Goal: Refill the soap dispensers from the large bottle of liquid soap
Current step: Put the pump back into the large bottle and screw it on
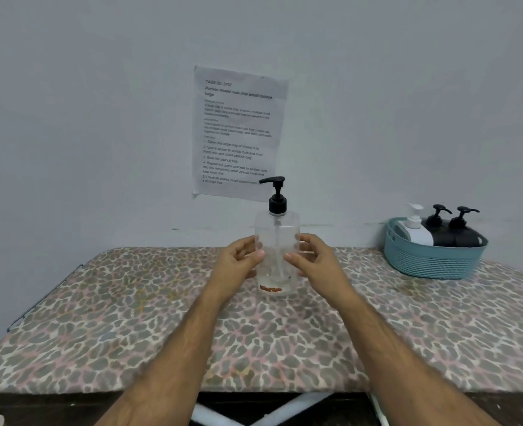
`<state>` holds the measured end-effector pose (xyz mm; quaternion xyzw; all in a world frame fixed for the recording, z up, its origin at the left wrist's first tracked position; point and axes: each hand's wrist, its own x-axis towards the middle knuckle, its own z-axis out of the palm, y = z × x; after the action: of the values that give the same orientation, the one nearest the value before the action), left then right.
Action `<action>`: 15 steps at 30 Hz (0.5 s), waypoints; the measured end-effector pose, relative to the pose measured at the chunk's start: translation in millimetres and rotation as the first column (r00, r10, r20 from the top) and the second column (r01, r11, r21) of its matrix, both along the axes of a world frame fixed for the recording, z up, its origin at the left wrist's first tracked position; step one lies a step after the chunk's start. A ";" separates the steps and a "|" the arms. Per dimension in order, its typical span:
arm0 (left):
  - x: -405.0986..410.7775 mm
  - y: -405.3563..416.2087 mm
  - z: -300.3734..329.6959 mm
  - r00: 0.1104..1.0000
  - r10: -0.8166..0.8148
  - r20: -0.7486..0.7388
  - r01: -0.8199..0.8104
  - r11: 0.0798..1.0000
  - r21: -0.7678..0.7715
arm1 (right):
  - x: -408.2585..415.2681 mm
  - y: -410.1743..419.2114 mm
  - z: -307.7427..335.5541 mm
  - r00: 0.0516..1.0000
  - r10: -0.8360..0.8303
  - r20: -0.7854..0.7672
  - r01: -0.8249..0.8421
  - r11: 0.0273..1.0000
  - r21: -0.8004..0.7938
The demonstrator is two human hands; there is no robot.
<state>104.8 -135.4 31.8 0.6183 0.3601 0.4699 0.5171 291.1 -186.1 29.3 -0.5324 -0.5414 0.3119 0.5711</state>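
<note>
Fingers point(258, 255) around clear dispenser point(277, 253), upright, pump spout point(271, 180) pointing left

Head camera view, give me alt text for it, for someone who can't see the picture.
Two bare hands, left hand and right hand, hold a nearly empty clear pump bottle upright on a leopard-print table. At the table's far right, a teal basket holds one white and two black pump dispensers; a printed sheet hangs on the wall.

dispenser point(277, 250) mid-table point(131, 318), basket point(432, 256) far right
</note>
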 end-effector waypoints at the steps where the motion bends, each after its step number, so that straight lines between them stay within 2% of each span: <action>1: 14.7 3.9 0.1 1.000 -0.005 -0.003 0.005 1.000 -0.002 | 13.1 1.3 0.8 1.000 -0.028 0.004 0.028 1.000 0.010; 9: 121.7 37.4 4.7 0.995 -0.097 -0.016 0.097 0.995 0.020 | 106.1 15.8 8.9 0.987 -0.160 0.031 0.160 0.987 0.008; 15: 173.1 63.5 -5.3 0.993 -0.115 -0.033 0.115 0.993 0.014 | 152.5 37.7 0.2 0.977 -0.212 0.028 0.213 0.977 -0.010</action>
<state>277.8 -71.9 26.5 0.6496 0.3283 0.4322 0.5324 443.6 -148.3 29.4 -0.5950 -0.4869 0.2454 0.5905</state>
